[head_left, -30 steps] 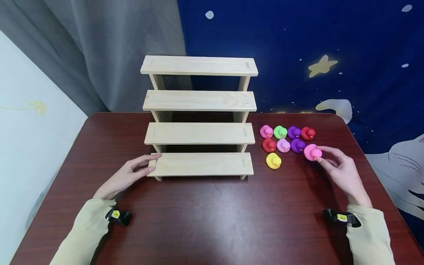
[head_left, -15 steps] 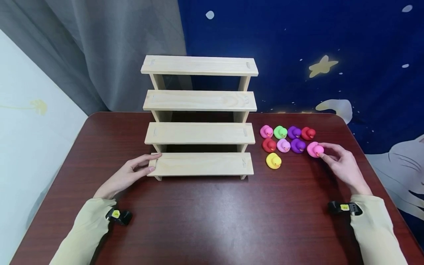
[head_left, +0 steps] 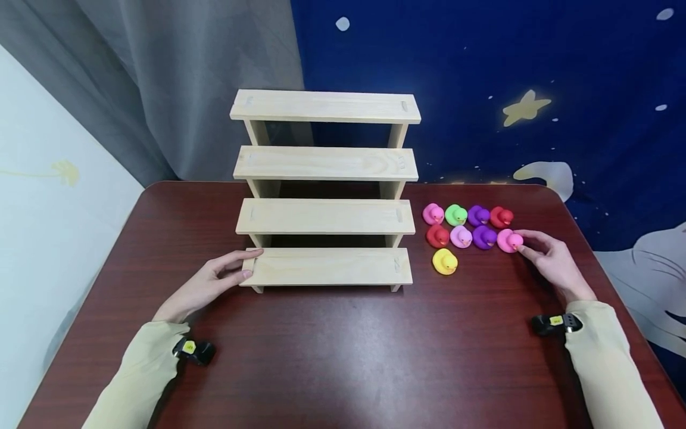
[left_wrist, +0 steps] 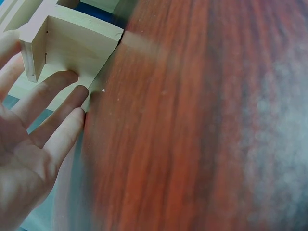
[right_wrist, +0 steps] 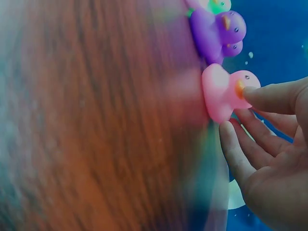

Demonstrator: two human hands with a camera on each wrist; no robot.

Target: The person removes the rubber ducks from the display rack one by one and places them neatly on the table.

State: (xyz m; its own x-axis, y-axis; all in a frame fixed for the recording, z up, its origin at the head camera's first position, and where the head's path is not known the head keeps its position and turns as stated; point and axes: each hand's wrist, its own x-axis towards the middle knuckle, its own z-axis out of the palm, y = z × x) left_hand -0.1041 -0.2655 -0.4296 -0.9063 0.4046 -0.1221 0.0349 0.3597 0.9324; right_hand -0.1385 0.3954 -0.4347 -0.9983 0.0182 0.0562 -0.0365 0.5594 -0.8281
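My left hand (head_left: 206, 283) holds the left end of the lowest board of a four-step wooden display stand (head_left: 327, 265). In the left wrist view, some fingers (left_wrist: 65, 132) reach under the board's overhang, near the side panel (left_wrist: 79, 45). At the right, my right hand (head_left: 554, 262) pinches a pink rubber duck (head_left: 508, 241) between thumb and fingers, at the right end of the second row of ducks. The right wrist view shows the thumb by the beak of that pink duck (right_wrist: 219, 94), with a purple duck (right_wrist: 207, 33) beside it.
Behind are pink (head_left: 433, 214), green (head_left: 456, 215), purple (head_left: 479, 215) and red ducks (head_left: 501, 217). Red (head_left: 437, 236), lilac (head_left: 461, 236) and purple ducks (head_left: 485, 237) share the held duck's row. A yellow duck (head_left: 445, 261) sits in front, on the brown table (head_left: 332, 357).
My right hand has moved the pink duck slightly back and to the right, level with its row beside the purple duck. The left hand stays on the stand.
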